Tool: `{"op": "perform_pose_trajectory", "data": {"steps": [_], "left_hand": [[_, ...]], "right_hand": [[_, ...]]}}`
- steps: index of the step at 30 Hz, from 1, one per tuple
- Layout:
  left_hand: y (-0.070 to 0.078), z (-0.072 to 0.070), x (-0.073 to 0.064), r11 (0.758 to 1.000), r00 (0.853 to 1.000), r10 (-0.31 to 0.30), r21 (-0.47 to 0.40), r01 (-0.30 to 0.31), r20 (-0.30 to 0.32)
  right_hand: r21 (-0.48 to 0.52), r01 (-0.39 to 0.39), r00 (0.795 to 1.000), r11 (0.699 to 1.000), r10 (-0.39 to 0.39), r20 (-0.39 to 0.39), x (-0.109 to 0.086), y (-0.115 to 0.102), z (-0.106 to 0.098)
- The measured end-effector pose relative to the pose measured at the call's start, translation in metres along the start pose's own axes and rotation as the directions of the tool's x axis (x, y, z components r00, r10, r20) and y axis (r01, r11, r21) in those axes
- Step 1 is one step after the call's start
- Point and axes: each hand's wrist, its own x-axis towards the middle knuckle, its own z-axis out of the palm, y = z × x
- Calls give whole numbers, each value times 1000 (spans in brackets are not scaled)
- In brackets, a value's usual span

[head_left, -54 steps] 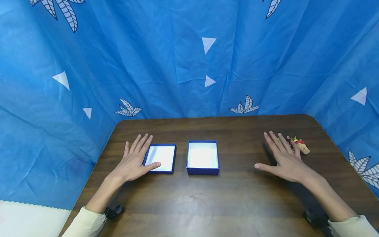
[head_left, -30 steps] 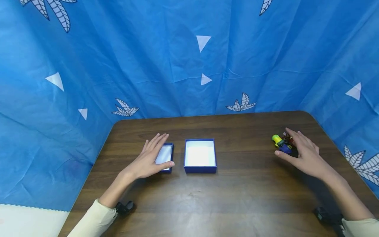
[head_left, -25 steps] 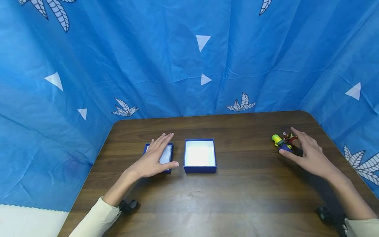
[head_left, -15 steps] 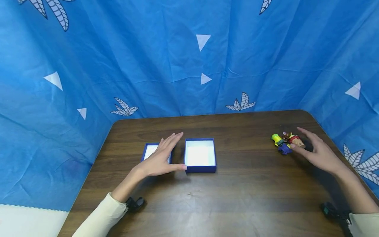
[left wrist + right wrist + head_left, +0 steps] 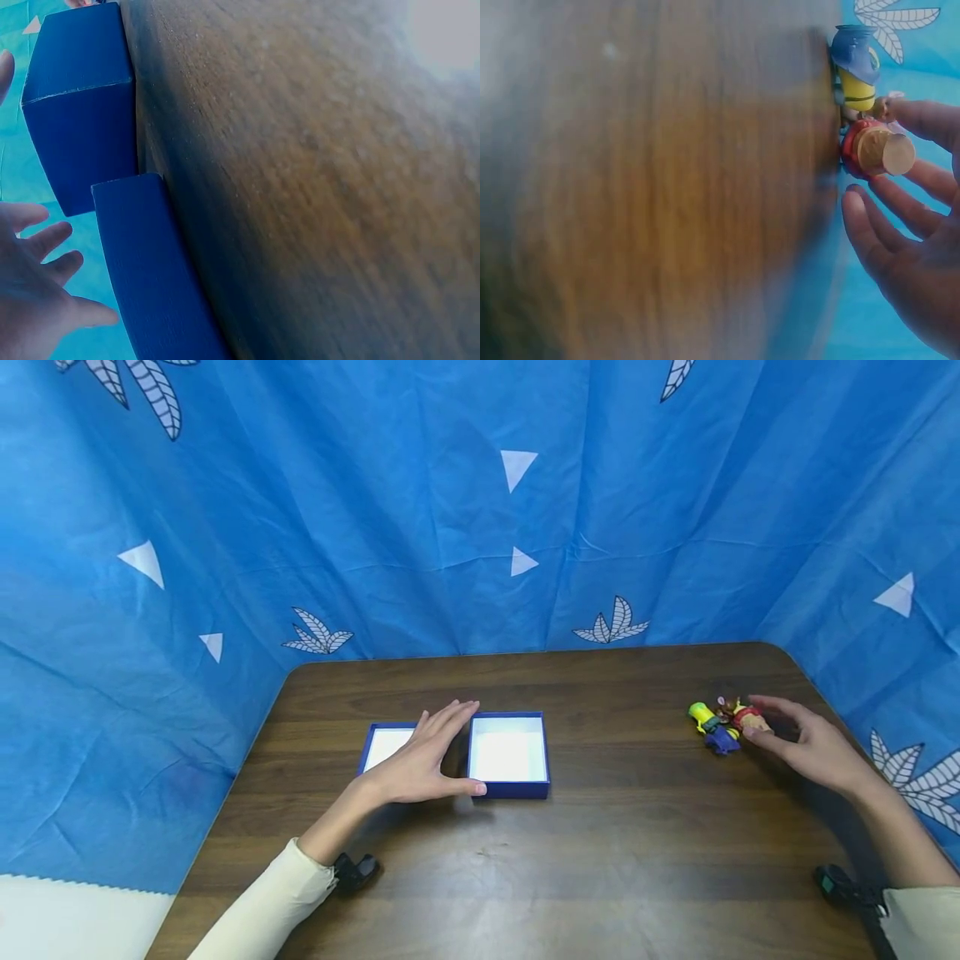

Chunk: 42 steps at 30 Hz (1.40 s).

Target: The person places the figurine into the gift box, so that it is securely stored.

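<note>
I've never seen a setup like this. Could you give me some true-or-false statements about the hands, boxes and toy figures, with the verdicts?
1. The right hand is nearer the red-and-tan figure than the left hand is. True.
2. The deeper blue box is open, showing a white inside. True.
3. The left hand is clenched into a fist. False: it is spread.
4. In the head view, the left hand partly hides the shallower blue box. True.
5. The red-and-tan figure lies inside the deeper blue box. False: it is on the table, by the right hand.
</note>
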Motion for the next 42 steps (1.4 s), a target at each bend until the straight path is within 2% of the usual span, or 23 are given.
{"op": "perform_pose_trajectory", "data": {"steps": [14, 25, 34, 42], "left_hand": [[-2, 4, 2, 1000, 1000, -9, 24, 8, 10], [-4, 5, 2, 1000, 1000, -12, 10, 11, 2], [-4, 3, 3, 1000, 1000, 10, 12, -10, -6], [-5, 4, 4, 1000, 1000, 3, 9, -3, 0]], "right_hand": [[-18, -65, 998, 998, 65, -22, 5, 4, 6], [-16, -53, 997, 998, 52, -54, 7, 7, 9], [-18, -55, 994, 998, 53, -98, 5, 5, 9], [-27, -80, 990, 996, 76, -118, 4, 5, 4]]}}
